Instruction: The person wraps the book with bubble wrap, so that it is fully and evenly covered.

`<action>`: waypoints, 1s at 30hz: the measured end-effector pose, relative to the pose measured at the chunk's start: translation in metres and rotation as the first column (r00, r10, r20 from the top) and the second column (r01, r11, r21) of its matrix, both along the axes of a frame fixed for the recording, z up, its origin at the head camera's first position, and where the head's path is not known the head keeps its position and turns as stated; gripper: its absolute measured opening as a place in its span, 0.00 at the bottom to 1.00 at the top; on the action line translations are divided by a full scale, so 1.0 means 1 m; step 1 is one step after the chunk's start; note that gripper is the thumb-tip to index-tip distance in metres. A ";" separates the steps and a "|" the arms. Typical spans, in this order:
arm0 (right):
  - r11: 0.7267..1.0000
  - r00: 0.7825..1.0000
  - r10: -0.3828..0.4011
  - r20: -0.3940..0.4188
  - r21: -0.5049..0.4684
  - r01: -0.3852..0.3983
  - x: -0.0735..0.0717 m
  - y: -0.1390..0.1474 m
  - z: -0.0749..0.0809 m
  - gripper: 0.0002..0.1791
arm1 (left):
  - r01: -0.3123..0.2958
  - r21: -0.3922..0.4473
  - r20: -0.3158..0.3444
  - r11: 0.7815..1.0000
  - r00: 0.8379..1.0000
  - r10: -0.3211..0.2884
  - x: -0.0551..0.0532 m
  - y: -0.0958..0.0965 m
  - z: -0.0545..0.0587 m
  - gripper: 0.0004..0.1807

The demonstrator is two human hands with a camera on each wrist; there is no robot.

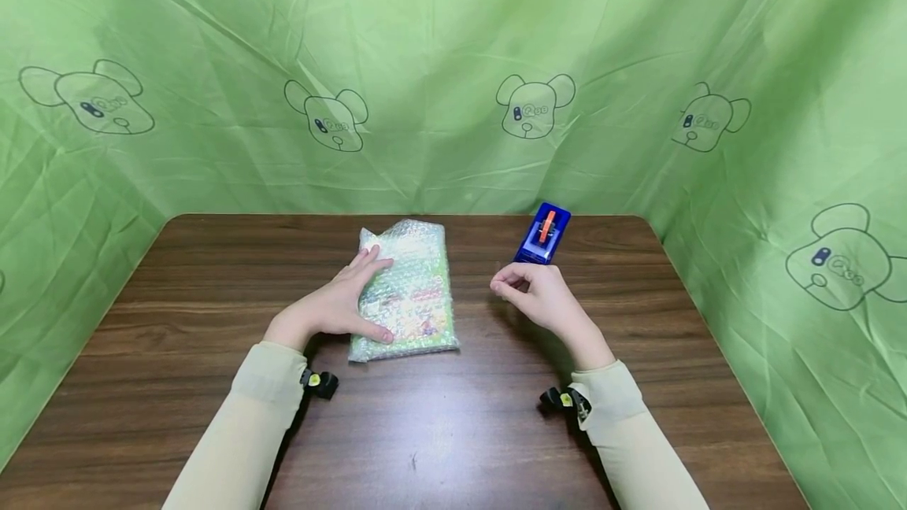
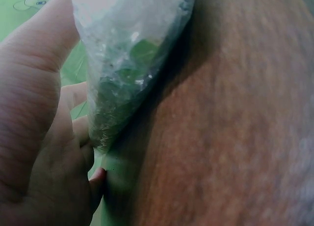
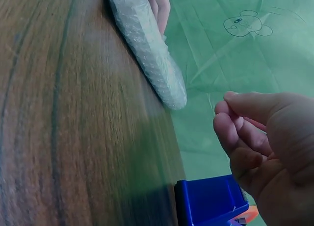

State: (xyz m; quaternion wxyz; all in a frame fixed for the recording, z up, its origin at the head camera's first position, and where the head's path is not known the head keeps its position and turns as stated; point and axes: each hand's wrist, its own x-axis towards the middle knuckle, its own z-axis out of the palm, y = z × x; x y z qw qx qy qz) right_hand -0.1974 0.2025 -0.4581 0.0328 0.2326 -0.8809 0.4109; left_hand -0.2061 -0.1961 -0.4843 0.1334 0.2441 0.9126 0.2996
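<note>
A flat package in bubble wrap [image 1: 411, 290] lies on the table, with a green, colourfully printed item showing through. My left hand [image 1: 338, 297] rests on its left side, fingers spread and fairly straight, thumb on the near part. In the left wrist view the wrap's folded end [image 2: 132, 64] bulges beside the palm. To the right of the package, my right hand [image 1: 542, 297] is raised with thumb and index fingertips together. They pinch a faint, clear strip that looks like tape. Just behind that hand stands a blue tape dispenser [image 1: 531, 246] with an orange core.
The brown wooden table [image 1: 212, 274] has its far edge just behind the package and dispenser. Green cloth [image 1: 432, 61] with bear-head drawings hangs around the back and sides. A black wrist strap with a small camera [image 1: 322, 384] sits on each sleeve.
</note>
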 end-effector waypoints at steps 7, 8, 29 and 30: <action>1.000 0.997 0.028 -0.067 0.014 -0.027 -0.002 -0.004 0.000 0.04 | 0.003 -0.003 -0.003 1.000 1.000 -0.003 -0.002 0.000 0.000 0.78; 0.999 0.996 0.037 -0.079 0.022 -0.035 -0.002 -0.005 0.001 0.04 | 0.003 -0.004 -0.004 1.000 1.000 -0.003 -0.002 0.000 0.000 0.78; 0.962 0.952 0.235 -0.195 0.188 -0.199 -0.022 -0.040 0.014 0.06 | 0.005 0.005 -0.006 1.000 1.000 -0.005 0.001 0.001 0.000 0.77; 0.958 0.951 0.244 -0.189 0.202 -0.206 -0.024 -0.042 0.016 0.06 | 0.002 0.002 -0.003 1.000 1.000 -0.002 0.001 0.000 0.000 0.77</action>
